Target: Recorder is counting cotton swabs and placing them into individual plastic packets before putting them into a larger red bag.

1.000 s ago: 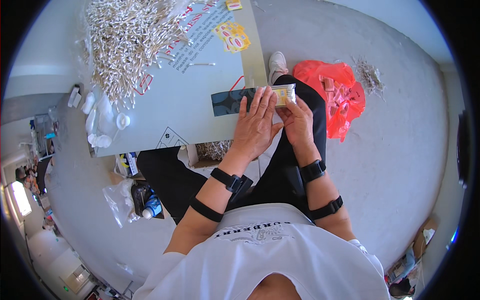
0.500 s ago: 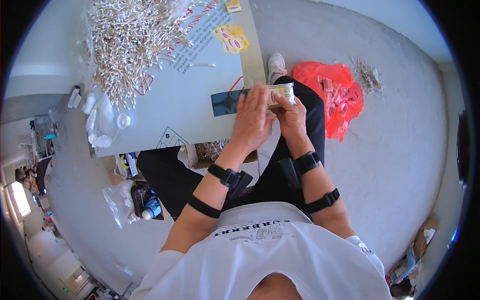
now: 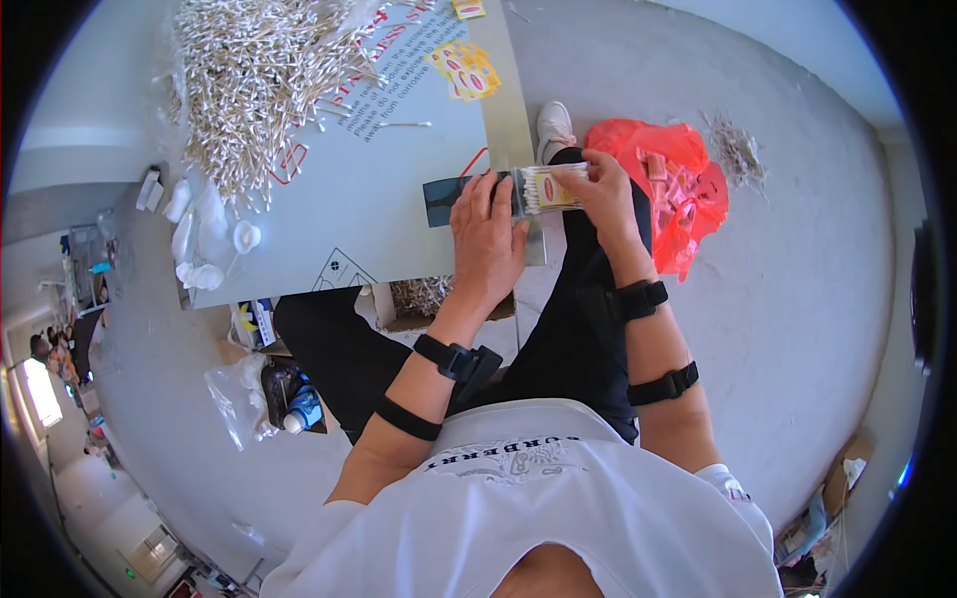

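- Head view: a pale grey-blue sheet-covered tabletop (image 3: 329,199) filled the upper left, and everything else sat relative to it.
- At the tabletop's near right corner, a small clear plastic box packed with white cotton swabs (image 3: 546,189) was held between both hands, just over the table edge.
- The left hand (image 3: 486,239) lay flat with fingers together and stretched forward, its fingertips touching the box's left end and a dark card (image 3: 446,199) lying on the tabletop beside it.
- The right hand (image 3: 603,194) curled round the box's right end, thumb and fingers pinching it.
- On the far left part of the tabletop lay a large loose heap of white cotton swabs (image 3: 254,85); a few white plastic caps and scraps (image 3: 204,234) sat along its left edge.
- Right of the tabletop, on the smooth grey concrete floor (image 3: 797,299), lay a crumpled red plastic bag (image 3: 678,189), with a small pile of swabs (image 3: 738,149) beyond it.
- Below the tabletop's near edge stood an open cardboard box of swabs (image 3: 424,296); further left on the floor lay a clear plastic bag (image 3: 239,394).
- A white shoe (image 3: 553,125) rested just beyond the tabletop's right edge.
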The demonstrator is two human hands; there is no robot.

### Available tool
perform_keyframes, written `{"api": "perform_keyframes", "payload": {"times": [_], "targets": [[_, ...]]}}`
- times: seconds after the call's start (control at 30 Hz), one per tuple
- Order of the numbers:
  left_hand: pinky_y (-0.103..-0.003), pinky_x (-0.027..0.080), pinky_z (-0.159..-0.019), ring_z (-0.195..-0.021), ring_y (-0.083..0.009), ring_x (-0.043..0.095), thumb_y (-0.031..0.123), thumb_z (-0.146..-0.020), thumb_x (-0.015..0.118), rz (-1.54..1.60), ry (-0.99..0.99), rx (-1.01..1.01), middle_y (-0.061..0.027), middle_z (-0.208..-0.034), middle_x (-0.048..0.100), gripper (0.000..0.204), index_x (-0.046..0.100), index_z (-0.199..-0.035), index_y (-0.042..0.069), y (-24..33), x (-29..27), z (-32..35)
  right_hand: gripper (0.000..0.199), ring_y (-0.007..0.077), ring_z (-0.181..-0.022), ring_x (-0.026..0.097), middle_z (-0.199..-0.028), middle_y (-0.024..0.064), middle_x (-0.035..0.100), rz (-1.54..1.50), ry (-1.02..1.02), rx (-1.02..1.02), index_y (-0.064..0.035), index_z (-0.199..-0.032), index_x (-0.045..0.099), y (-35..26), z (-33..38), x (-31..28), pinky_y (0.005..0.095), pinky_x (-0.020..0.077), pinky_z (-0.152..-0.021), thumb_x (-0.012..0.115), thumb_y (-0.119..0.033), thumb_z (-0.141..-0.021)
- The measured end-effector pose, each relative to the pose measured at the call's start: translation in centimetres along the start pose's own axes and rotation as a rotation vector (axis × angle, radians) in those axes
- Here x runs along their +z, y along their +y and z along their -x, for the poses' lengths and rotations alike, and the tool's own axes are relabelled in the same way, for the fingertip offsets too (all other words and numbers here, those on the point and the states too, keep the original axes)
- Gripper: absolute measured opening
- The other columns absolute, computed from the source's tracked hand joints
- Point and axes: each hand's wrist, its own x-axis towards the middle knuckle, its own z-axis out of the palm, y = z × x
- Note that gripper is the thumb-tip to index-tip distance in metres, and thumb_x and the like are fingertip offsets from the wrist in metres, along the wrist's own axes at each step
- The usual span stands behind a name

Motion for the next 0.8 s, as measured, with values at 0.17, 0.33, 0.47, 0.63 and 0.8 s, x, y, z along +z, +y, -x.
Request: {"api": "perform_keyframes", "payload": {"times": [0.17, 0.33, 0.47, 0.63, 0.8], "targets": [[-0.051, 0.028, -0.111, -0.136, -0.0366, 0.036, 0.009, -0.078, 0.069, -0.037, 0.075, 0.037, -0.0168, -0.142, 0.043, 0.063, 0.047, -0.136, 0.002, -0.5, 0.8, -0.6, 0.027, 0.0112, -0.066, 0.058, -0.081, -0.0005, 0.065, -0.863, 0.079, 0.776, -0.0051, -0.097, 0.068, -0.2, 3.5, 2.7, 0.0243, 0.0433, -0.058, 0.083, -0.013, -0.076], [-0.048, 0.039, -0.100, -0.115, -0.0345, 0.050, 0.010, -0.074, 0.070, 0.130, 0.050, 0.112, -0.0085, -0.116, 0.058, 0.046, 0.063, -0.119, 0.011, -3.0, 0.5, -4.6, 0.027, 0.0063, -0.067, 0.057, -0.080, -0.0028, 0.065, -0.734, 0.162, 0.613, -0.0081, -0.098, 0.068, -0.3, 5.0, 4.1, 0.0222, 0.0405, -0.057, 0.083, -0.013, -0.075], [-0.047, 0.040, -0.099, -0.113, -0.0333, 0.051, 0.015, -0.072, 0.074, 0.175, -0.347, 0.124, -0.0094, -0.114, 0.059, 0.035, 0.070, -0.106, 0.012, -4.0, -1.2, -10.7, 0.029, 0.0075, -0.069, 0.059, -0.084, -0.0010, 0.067, -0.766, 0.201, 0.564, -0.0048, -0.100, 0.068, -1.0, 5.2, 5.4, 0.0235, 0.0421, -0.058, 0.082, -0.010, -0.075], [-0.041, 0.045, -0.090, -0.102, -0.0309, 0.051, 0.019, -0.067, 0.078, -0.080, -0.761, 0.242, -0.0096, -0.098, 0.059, 0.024, 0.073, -0.089, 0.011, -2.1, -1.0, -14.3, 0.033, 0.0115, -0.076, 0.063, -0.092, 0.0029, 0.069, -0.795, 0.299, 0.477, 0.0001, -0.105, 0.067, 0.4, 4.9, 6.2, 0.0261, 0.0477, -0.068, 0.080, -0.003, -0.075], [-0.042, 0.043, -0.092, -0.107, -0.0287, 0.051, 0.021, -0.067, 0.079, -0.087, -0.782, 0.239, -0.0062, -0.099, 0.059, 0.020, 0.072, -0.083, 0.011, -1.9, -0.9, -14.3, 0.033, 0.0129, -0.078, 0.064, -0.094, 0.0043, 0.069, -0.778, 0.298, 0.482, 0.0010, -0.106, 0.067, 0.7, 4.9, 6.3, 0.0271, 0.0486, -0.071, 0.079, -0.002, -0.075]]}}
